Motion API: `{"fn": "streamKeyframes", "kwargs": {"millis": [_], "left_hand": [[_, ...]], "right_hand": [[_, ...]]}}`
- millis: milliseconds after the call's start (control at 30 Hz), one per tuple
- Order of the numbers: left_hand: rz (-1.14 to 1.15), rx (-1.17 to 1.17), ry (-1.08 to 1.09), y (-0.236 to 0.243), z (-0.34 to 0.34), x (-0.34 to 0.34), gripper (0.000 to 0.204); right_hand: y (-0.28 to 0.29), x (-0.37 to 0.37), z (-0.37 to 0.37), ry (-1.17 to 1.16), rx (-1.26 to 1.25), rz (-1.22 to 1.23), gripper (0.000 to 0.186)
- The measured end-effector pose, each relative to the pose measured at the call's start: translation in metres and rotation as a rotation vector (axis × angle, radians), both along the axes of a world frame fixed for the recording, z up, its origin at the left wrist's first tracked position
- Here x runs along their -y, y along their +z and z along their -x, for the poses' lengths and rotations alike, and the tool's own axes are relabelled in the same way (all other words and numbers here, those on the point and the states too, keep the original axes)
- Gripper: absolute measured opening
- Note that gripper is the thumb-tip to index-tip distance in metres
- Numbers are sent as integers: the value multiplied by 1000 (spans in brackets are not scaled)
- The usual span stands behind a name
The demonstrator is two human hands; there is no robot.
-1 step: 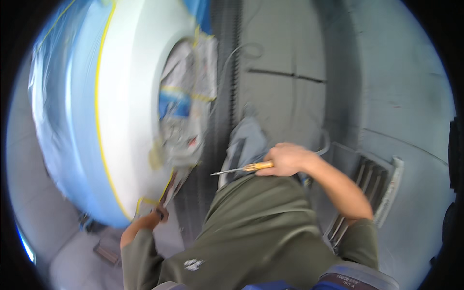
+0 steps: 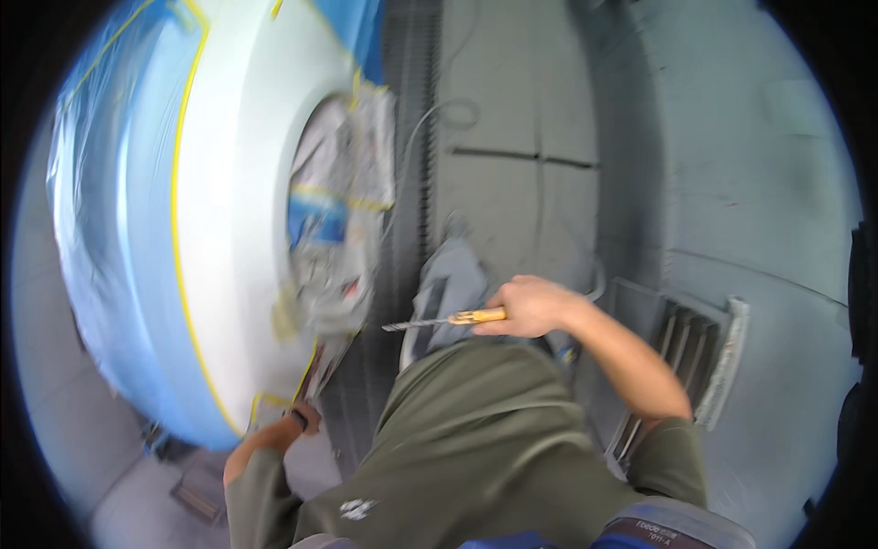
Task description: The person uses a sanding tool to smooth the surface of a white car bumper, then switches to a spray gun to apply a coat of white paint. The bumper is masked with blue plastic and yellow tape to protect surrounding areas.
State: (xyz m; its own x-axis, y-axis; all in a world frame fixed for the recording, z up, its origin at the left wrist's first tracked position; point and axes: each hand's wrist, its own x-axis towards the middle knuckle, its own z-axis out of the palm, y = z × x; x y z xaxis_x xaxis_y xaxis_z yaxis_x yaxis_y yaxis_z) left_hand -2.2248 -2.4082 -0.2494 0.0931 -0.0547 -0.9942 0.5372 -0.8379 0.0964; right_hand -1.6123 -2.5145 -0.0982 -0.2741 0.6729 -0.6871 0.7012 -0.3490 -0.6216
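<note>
My right hand [image 2: 535, 306] is closed around the yellow handle of a slim tool [image 2: 476, 317]. Its thin grey metal blade or shaft points left; the exact kind of tool cannot be made out. It is held in front of my legs, apart from the white vehicle body [image 2: 240, 183]. Down at the lower end of that body is my left hand [image 2: 309, 418], with a dark band at the wrist. It is close to the yellow masking tape [image 2: 274, 399], but its fingers are too small and blurred to read, and contact is unclear.
Blue-tinted plastic film [image 2: 101, 247] covers the vehicle's left side. Masking paper [image 2: 370, 146] fills the wheel arch. A thin hose [image 2: 422, 119] curls over the floor beside a dark grating strip [image 2: 402, 192]. A slatted metal frame [image 2: 681, 352] stands at right by the pale wall [image 2: 759, 201].
The whole view has shifted slightly, so the vehicle body and floor sit a little further left. My right hand and the tool show slightly further left too. Both hands keep the same pose.
</note>
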Motion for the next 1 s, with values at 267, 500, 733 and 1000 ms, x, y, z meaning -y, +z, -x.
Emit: {"fn": "streamKeyframes", "kwargs": {"millis": [267,500,733,1000], "left_hand": [[-251,1651,476,100,-416,-53,41],[-83,1652,-143,148,-609,-179,36],[317,1672,-197,171,-759,-313,42],[511,1459,-253,153,-974,-408,45]], "right_hand": [[-7,-12,-75,-521,234,-302,51],[-6,-105,-141,-407,318,-334,46],[31,-129,-248,-703,471,-683,38],[-31,-195,-377,-1062,472,-695,37]]}}
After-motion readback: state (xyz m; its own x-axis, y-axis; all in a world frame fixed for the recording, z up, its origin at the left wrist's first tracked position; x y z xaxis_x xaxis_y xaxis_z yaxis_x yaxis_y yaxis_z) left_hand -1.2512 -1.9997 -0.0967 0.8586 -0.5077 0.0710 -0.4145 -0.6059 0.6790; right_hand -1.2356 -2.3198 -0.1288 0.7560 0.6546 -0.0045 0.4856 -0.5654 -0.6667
